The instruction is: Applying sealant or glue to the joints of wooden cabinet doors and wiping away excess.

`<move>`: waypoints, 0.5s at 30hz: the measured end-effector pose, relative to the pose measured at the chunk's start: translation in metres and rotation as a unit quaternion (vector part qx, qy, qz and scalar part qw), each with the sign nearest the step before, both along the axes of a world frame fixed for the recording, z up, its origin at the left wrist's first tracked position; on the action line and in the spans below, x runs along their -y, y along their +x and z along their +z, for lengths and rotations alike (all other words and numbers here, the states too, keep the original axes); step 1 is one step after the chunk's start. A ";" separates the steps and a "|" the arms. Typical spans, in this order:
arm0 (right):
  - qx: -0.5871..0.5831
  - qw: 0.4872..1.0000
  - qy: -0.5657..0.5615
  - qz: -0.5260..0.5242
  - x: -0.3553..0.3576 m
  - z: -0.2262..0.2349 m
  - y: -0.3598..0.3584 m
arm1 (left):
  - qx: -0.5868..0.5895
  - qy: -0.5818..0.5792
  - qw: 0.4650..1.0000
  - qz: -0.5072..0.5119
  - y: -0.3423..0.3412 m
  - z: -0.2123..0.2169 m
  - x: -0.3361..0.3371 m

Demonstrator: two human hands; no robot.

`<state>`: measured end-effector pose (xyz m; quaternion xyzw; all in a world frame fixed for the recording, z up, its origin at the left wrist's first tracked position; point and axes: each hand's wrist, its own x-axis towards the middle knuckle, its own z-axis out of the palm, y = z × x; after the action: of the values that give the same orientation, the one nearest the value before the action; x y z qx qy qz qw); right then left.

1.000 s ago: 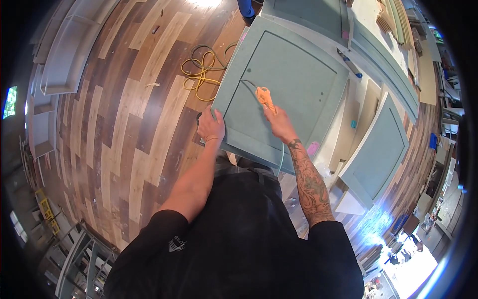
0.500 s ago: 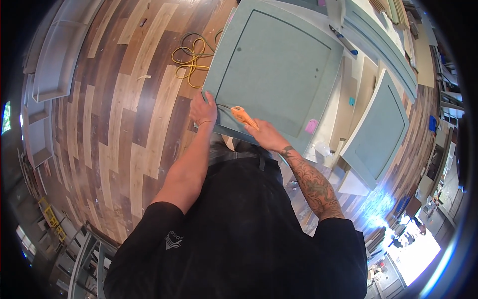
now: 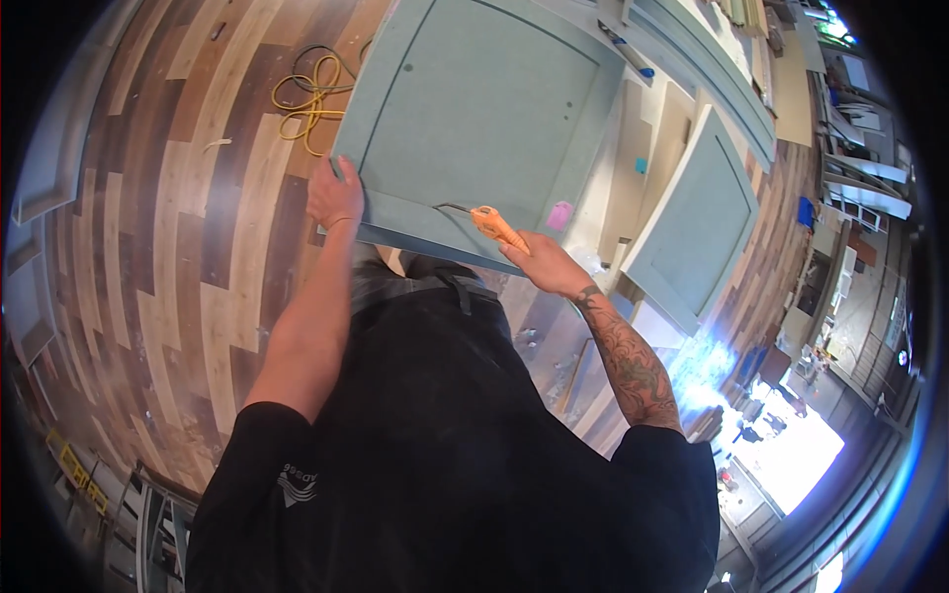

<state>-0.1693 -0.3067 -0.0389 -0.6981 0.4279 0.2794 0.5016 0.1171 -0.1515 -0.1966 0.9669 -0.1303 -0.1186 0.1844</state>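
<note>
The person's left hand [image 3: 334, 195] grips the near left corner of a pale green cabinet door [image 3: 484, 119] lying flat before them, fingers curled over its edge. The right hand [image 3: 546, 265] is clenched around an orange-handled tool [image 3: 496, 227], its tip on the door's near frame. Beyond, a pink tag [image 3: 560, 214] lies beside the door, a second green door [image 3: 697, 222] to the right, and a yellow cord [image 3: 311, 99] coiled on the plank floor [image 3: 168, 227].

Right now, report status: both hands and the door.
Left hand grips cabinet door at its near edge. Right hand holds orange tool, tip on the panel. Yellow cord on floor beyond.
</note>
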 end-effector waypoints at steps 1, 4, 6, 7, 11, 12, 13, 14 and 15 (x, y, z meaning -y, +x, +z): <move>0.000 1.000 -0.013 -0.004 0.000 0.000 -0.008 | 0.001 0.006 1.000 0.001 0.003 -0.003 -0.001; -0.022 0.999 -0.041 -0.007 0.000 0.005 -0.024 | -0.001 0.005 1.000 -0.002 0.014 -0.013 -0.001; -0.042 0.998 -0.056 -0.003 0.002 0.006 -0.032 | -0.002 0.016 1.000 -0.003 0.021 -0.019 -0.001; -0.054 0.997 -0.063 0.001 0.002 0.006 -0.036 | -0.002 0.023 1.000 -0.005 0.025 -0.023 0.000; -0.091 0.992 -0.088 0.007 0.004 0.008 -0.056 | -0.011 0.019 1.000 -0.006 0.034 -0.033 0.000; -0.093 0.992 -0.090 0.005 0.004 0.008 -0.062 | -0.015 0.027 1.000 -0.003 0.036 -0.034 0.001; -0.093 0.990 -0.105 0.003 0.004 0.009 -0.068 | -0.019 0.036 0.999 0.001 0.037 -0.036 0.002; -0.092 0.989 -0.120 0.002 0.004 0.010 -0.072 | -0.020 0.029 0.999 0.001 0.038 -0.037 0.003; -0.084 0.987 -0.140 0.003 0.003 0.011 -0.076 | -0.020 0.023 1.000 0.001 0.040 -0.039 0.003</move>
<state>-0.2458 -0.3100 -0.0281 -0.7367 0.5014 0.2760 0.3602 0.1566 -0.1547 -0.2352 0.9685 -0.1228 -0.1405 0.1647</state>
